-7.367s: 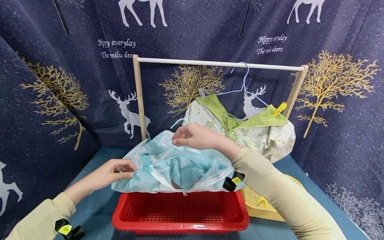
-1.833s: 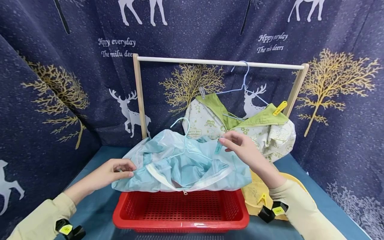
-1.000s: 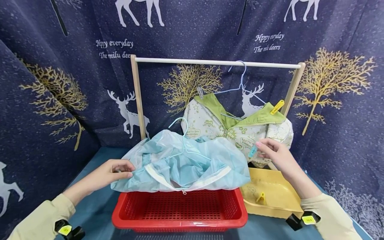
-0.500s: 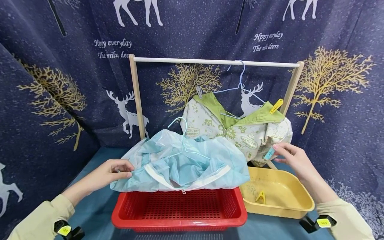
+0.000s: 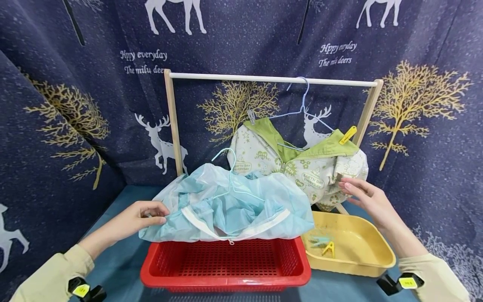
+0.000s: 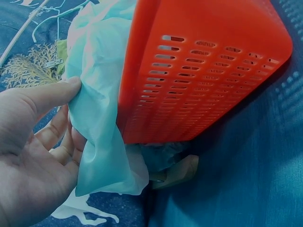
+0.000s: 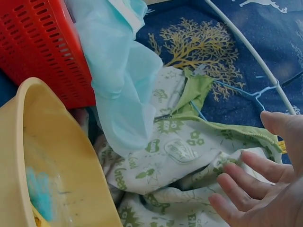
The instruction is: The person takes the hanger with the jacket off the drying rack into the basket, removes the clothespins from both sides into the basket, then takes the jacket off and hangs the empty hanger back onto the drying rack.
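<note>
on the left, the left hand [image 5: 141, 216] pinches the end of the blue jacket [image 5: 235, 220], with its thumb on the front and its fingers behind. the blue jacket lies over the back part of the red basket [image 5: 226, 282], and its white neck edge faces the front. a pale blue hanger [image 5: 235, 161] sits in its neck, hook up. behind it, a rack [image 5: 241, 77] has a white bar. a purple-blue hanger [image 5: 303, 108] hooks on that bar and holds a white and green jacket [image 5: 290, 170]. that one has a gray clip [image 5: 251, 116] on its left shoulder in the head view and a long yellow clip [image 5: 348, 135] on the other. next comes a yellow tub [image 5: 351, 268], just beside the basket. inside are a small yellow clip [image 5: 330, 246] and a blurry blue-green thing [image 5: 320, 240]. on the far right, the right hand [image 5: 364, 195] holds nothing, fingers loose, above the tub and near the white and green jacket.
</note>
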{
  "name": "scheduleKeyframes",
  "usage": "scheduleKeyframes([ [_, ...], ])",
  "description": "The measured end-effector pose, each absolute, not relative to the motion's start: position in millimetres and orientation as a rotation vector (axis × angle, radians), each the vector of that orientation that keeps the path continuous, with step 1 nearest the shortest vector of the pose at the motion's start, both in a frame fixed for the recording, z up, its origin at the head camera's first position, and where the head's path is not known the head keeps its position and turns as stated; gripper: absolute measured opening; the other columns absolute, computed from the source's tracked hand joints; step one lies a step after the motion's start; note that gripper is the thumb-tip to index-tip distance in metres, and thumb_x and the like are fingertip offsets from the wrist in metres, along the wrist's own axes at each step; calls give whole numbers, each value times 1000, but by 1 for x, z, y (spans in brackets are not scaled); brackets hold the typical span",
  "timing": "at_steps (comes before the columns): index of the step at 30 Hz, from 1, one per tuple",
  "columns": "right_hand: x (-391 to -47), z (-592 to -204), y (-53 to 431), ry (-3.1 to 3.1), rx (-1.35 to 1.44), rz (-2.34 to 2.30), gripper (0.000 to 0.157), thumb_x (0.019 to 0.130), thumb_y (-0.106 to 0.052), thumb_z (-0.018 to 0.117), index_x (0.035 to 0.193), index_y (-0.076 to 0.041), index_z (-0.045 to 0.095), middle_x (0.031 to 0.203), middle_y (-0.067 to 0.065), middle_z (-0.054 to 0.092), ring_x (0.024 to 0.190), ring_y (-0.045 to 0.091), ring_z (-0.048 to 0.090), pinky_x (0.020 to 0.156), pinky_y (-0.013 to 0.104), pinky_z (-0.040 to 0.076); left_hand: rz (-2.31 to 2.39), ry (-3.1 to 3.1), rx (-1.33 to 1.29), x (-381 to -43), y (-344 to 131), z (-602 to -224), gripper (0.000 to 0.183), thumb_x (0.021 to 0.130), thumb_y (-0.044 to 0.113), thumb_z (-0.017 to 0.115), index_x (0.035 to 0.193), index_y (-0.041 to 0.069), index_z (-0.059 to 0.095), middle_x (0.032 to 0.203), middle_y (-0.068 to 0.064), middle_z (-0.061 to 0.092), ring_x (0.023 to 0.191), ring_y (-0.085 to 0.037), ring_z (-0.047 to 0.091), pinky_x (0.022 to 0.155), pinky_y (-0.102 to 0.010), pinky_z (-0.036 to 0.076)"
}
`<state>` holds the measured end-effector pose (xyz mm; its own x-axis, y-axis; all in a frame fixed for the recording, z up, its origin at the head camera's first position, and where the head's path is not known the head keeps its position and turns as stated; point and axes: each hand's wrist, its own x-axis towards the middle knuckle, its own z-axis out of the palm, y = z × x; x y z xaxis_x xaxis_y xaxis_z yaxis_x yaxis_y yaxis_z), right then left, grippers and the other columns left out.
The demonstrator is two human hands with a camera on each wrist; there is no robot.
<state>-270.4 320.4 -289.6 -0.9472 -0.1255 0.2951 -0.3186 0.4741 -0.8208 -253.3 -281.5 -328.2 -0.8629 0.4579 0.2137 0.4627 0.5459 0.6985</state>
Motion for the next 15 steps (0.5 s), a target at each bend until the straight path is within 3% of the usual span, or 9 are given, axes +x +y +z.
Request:
scheduleKeyframes([
  [15, -278, -277, 297, -2535, 386, 1469, 59, 103, -42, 48, 145, 0, 43, 115, -27, 61, 105, -12, 59, 86, 15, 52, -1251, -2756, -804, -253, -283, -327, 14, 95, 22, 65, 104, 12, 68, 94, 3, 67, 83, -4, 60, 72, -24, 51],
])
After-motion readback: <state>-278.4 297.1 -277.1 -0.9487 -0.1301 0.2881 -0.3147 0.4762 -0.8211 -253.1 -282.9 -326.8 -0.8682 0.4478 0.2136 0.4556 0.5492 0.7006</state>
